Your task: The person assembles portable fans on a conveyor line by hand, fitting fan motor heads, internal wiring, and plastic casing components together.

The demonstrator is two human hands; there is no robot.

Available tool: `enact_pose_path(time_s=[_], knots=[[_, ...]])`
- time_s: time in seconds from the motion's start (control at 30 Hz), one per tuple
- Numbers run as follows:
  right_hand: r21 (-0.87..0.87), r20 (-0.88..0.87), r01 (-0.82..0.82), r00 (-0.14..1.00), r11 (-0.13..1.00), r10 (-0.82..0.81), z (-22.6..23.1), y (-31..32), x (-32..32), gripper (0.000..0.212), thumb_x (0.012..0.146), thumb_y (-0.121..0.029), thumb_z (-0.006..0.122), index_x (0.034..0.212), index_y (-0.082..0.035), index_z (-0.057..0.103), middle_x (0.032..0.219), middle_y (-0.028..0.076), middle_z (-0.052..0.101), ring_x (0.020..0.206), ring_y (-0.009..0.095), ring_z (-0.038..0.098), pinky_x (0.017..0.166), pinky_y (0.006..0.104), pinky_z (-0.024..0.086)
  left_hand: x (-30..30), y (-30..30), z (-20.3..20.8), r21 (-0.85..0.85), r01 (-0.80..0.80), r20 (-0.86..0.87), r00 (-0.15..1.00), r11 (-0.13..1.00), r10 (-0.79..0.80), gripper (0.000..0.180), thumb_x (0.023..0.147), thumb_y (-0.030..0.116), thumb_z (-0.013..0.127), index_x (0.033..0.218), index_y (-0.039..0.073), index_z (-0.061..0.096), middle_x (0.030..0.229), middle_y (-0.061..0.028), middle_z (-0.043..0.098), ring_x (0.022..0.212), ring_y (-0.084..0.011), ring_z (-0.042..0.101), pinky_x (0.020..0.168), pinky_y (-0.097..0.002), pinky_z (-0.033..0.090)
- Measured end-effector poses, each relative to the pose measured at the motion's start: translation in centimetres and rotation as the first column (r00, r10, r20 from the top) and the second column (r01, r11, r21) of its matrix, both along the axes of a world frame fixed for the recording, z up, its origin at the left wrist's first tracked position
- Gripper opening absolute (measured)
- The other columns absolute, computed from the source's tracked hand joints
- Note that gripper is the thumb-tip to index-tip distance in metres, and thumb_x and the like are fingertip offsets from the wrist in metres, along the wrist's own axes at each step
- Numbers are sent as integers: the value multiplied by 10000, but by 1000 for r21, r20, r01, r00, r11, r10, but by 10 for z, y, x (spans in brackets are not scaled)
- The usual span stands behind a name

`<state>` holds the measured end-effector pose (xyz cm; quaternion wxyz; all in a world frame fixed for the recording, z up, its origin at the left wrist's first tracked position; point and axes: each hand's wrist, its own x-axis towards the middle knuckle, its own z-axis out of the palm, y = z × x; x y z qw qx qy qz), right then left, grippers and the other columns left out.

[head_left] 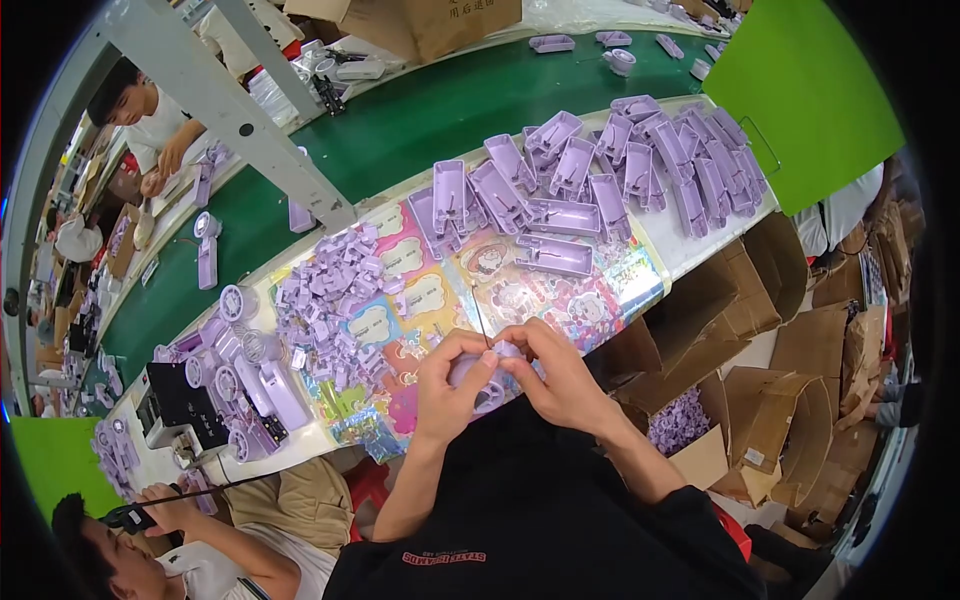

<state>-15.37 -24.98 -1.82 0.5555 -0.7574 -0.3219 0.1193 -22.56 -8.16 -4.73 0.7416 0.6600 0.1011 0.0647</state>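
Close in front of my body, my left hand point(448, 388) and my right hand point(556, 378) come together with bent fingers around a lilac plastic part point(488, 398) that has a rounded, ring-like end. Fingers of both hands pinch at its top, where a small lilac piece point(507, 350) shows by my right fingertips. A thin dark wire-like line rises from beside my left fingertips; I cannot tell what it joins. My fingers cover much of the part. Just beyond my hands lies a colourful printed mat point(430, 290), with a heap of small lilac pieces point(335, 285) on its left.
Many lilac trough-shaped housings point(570, 215) pile up at the far right of the table. A green conveyor belt point(420, 100) runs behind. Lilac fan-like units point(245, 350) and a black box point(185, 400) stand left. Cardboard boxes point(700, 310) crowd the right. Co-workers sit at left.
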Motion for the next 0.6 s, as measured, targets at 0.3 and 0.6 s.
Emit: enact_pose_path(time_s=[0.3, 0.6], knots=[[62, -288, -117, 949, 991, 130, 9, -7, 7, 231, 983, -88, 643, 1190, 14, 648, 979, 83, 642, 925, 173, 627, 789, 305, 500, -4, -1, 8, -98, 17, 204, 979, 995, 3, 74, 935, 34, 686, 925, -20, 636, 991, -72, 644, 906, -127, 594, 825, -268, 453], [558, -727, 51, 510, 828, 459, -36, -11, 10, 746, 1041, -570, 470, 1546, -31, 371, 1339, 134, 608, 1212, 257, 614, 1047, 436, 484, 21, 5, 16, -381, -209, 150, 947, 901, 283, 222, 1027, 121, 577, 1193, -18, 622, 1223, -88, 626, 1125, -139, 587, 968, -286, 472]])
